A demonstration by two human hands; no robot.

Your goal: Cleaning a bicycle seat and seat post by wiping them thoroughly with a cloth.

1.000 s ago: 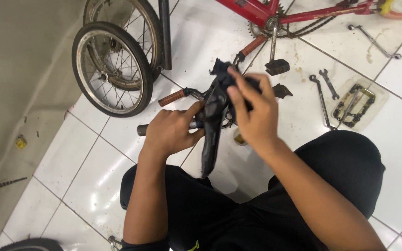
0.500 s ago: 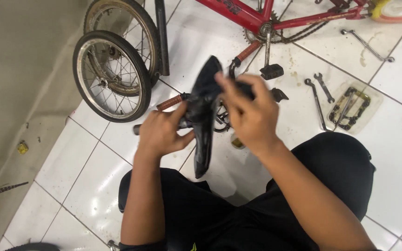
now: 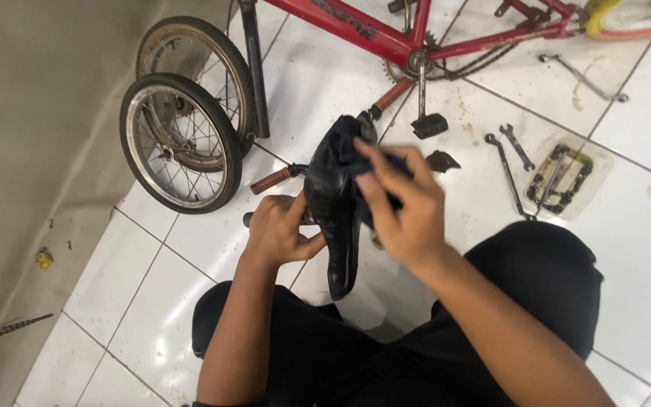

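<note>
Black saddle (image 3: 334,218) clamped by left hand (image 3: 276,230) at mid-length, long axis toward the body, right hand (image 3: 404,207) seemingly pressing dark cloth (image 3: 356,143) on top.

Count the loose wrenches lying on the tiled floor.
3. Two lie side by side right of the black pedal, a long wrench and a short wrench; a third wrench lies near the red frame. Others may be hidden.

Bright even light, glossy tiles, right hand (image 3: 404,218) perhaps motion-blurred
</note>
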